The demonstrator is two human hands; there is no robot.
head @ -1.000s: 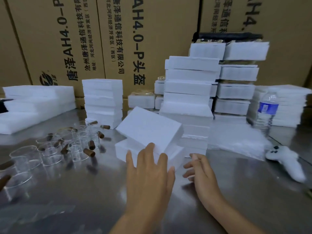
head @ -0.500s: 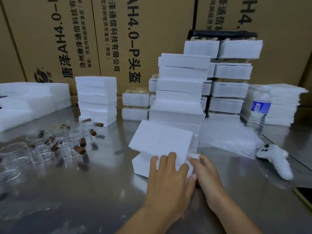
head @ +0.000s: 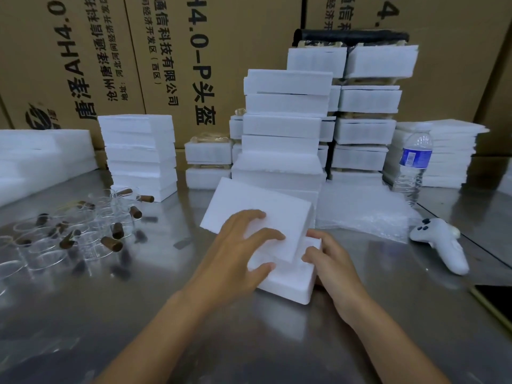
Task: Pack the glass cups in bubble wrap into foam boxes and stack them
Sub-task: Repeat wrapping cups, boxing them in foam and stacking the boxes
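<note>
A white foam box (head: 288, 286) lies on the steel table right in front of me. Its foam lid (head: 257, 206) sits tilted on top, raised at the far left and low at the near right. My left hand (head: 238, 250) grips the lid, fingers spread over its top and thumb under its near edge. My right hand (head: 329, 261) holds the box's right rim with curled fingers. Several glass cups (head: 63, 245) with brown handles stand bare at the left. A sheet of bubble wrap (head: 360, 212) lies behind the box to the right.
Tall stacks of foam boxes (head: 282, 128) rise behind, a shorter stack (head: 138, 153) stands at the back left, and foam sheets (head: 443, 153) lie at the right. A water bottle (head: 412, 167), a white controller (head: 440, 245) and a phone (head: 496, 297) occupy the right side. Cardboard cartons wall the back.
The foam box with its tilted lid has come nearer to me. My left hand has moved up onto the lid and my right hand has closed on the box's right rim.
</note>
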